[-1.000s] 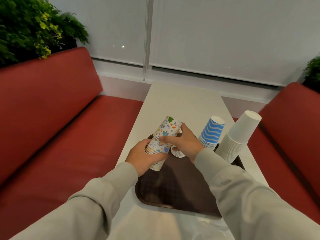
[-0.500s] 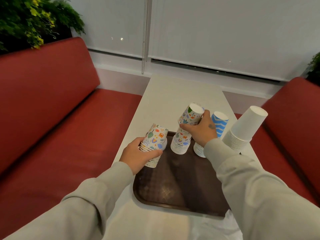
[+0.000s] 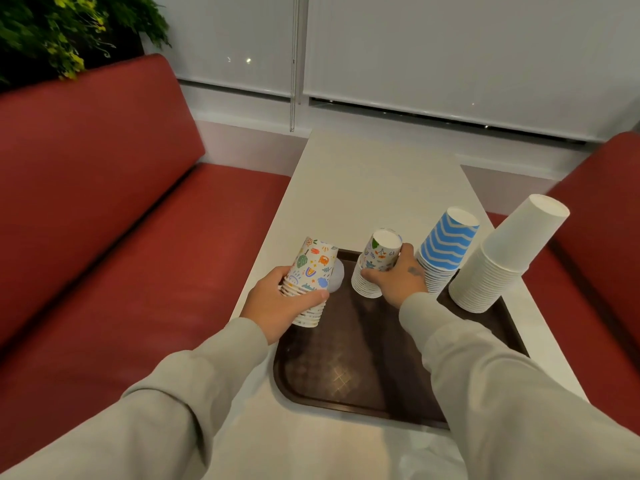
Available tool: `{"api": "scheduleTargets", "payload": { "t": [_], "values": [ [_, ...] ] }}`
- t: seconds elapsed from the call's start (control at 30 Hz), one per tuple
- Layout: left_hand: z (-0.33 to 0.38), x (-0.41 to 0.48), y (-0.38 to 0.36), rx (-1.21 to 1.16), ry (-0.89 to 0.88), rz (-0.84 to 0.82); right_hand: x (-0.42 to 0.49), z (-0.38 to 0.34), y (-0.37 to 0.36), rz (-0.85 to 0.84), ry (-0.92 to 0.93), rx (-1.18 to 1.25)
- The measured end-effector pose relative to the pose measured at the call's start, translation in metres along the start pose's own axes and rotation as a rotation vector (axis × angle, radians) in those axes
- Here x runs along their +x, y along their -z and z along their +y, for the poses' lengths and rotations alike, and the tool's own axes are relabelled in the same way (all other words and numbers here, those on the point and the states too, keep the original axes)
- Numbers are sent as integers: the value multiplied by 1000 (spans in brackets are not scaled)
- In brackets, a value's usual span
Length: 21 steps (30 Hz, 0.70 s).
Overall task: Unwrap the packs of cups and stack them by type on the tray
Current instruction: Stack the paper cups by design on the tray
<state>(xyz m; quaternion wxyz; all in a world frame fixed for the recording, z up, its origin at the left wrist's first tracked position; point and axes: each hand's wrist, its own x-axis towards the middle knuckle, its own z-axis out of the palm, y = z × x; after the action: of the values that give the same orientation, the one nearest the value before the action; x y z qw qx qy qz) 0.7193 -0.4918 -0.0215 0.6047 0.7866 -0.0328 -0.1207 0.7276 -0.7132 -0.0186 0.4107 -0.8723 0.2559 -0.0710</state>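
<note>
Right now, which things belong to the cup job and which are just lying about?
Job: left hand, gripping one patterned cup stack; right hand, holding the second patterned stack on the tray; blue zigzag stack; white stack.
Lying about: table, red bench, plant, window blind.

Paper cups (image 3: 505, 258) matt; brown plastic tray (image 3: 349, 368) textured, slightly glossy.

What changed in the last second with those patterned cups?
The patterned stack both hands held was split. The right hand moved its half rightward onto the tray beside the blue striped cups, still gripping it. The left hand keeps the other half at the tray's left edge. The blue and white cups stayed put.
</note>
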Motion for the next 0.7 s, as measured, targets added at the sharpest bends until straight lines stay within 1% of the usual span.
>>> {"api": "scheduleTargets", "payload": {
  "t": [0.1, 0.3, 0.47, 0.5, 0.57, 0.7],
  "values": [
    [-1, 1, 1, 11, -9, -5, 0, -1, 0, 0, 6, 11],
    [4, -2, -1, 22, -26, -12, -9, -20, 13, 41, 102, 63],
    [17, -11, -3, 32, -74, -20, -33, -49, 27, 170, 328, 93],
    [20, -13, -3, 33, -83, -20, -38, -55, 29, 174, 360, 102],
    [25, -16, -3, 34, -95, -21, -48, -64, 33, 102, 367, 137],
    [33, -23, -1, 4, -114, -25, -61, -72, 33, -228, 189, 187]
  ]
}}
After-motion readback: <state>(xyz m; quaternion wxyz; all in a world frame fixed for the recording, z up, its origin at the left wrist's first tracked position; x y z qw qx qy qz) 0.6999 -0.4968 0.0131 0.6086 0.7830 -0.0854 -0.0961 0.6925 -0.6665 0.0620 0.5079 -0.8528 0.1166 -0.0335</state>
